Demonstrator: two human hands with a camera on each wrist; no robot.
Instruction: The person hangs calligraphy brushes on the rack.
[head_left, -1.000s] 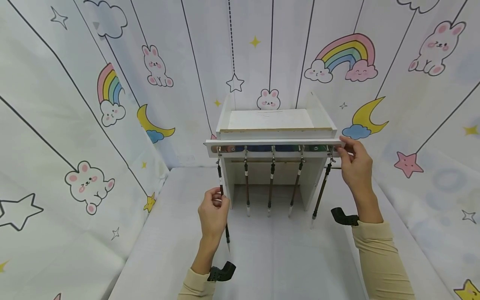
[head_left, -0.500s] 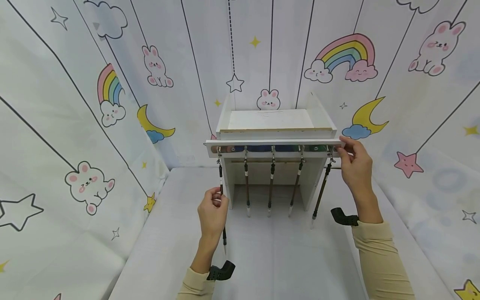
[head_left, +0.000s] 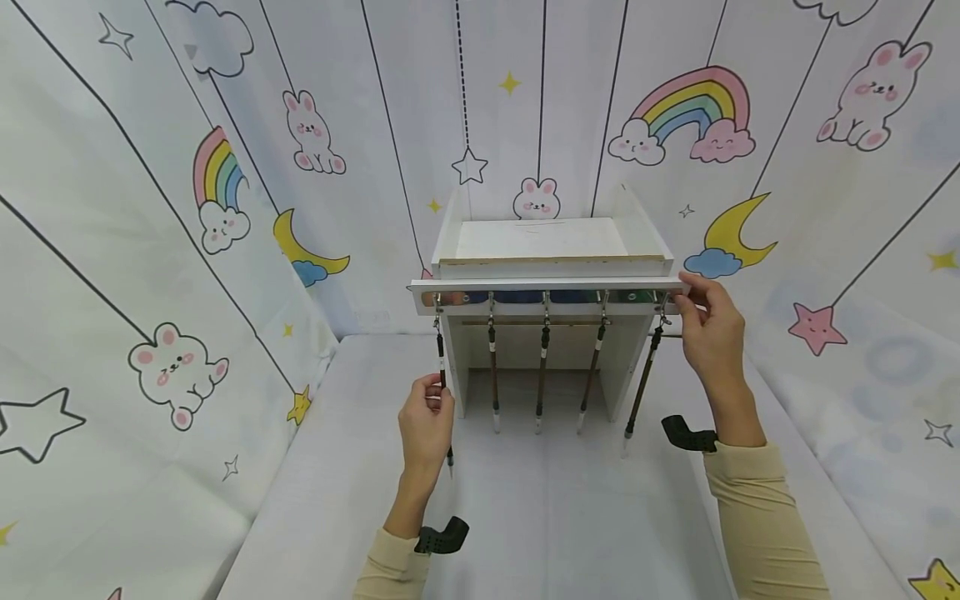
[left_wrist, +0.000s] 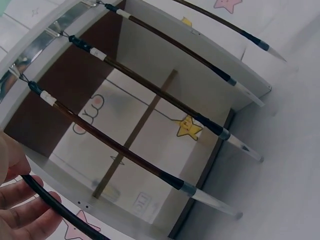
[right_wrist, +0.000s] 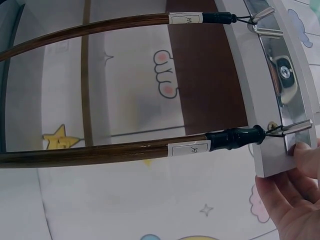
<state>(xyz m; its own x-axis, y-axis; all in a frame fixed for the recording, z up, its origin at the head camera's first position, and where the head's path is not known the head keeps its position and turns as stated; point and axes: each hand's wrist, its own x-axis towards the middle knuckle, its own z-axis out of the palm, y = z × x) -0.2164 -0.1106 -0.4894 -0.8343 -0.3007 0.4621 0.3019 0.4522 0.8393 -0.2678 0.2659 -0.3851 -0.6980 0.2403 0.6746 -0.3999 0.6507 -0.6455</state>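
Note:
My left hand [head_left: 425,425] pinches the shaft of the leftmost calligraphy brush [head_left: 442,354], which hangs from a hook on a white rail [head_left: 525,284]. In the left wrist view the dark brush shaft [left_wrist: 75,220] lies between thumb and fingers. At the rail's right end, my right hand [head_left: 712,333] grips the board, thumb on its front side and fingers behind, as the right wrist view shows. Just beside it hangs the rightmost brush [head_left: 643,383], untouched. More brushes, among them a middle one [head_left: 543,375], hang between the hands, some with clear caps over their tips.
The rail is fixed along the front of a white open-fronted shelf box [head_left: 540,240] standing on a white-covered table [head_left: 570,525]. Behind and at the sides hangs a cartoon-printed cloth [head_left: 405,125]. Metal hooks [right_wrist: 297,127] stick out from a shiny strip on the rail.
The lower end of the leftmost brush has swung slightly left and up, now hanging nearly straight. My left hand has shifted a little with it. The right hand has stayed put.

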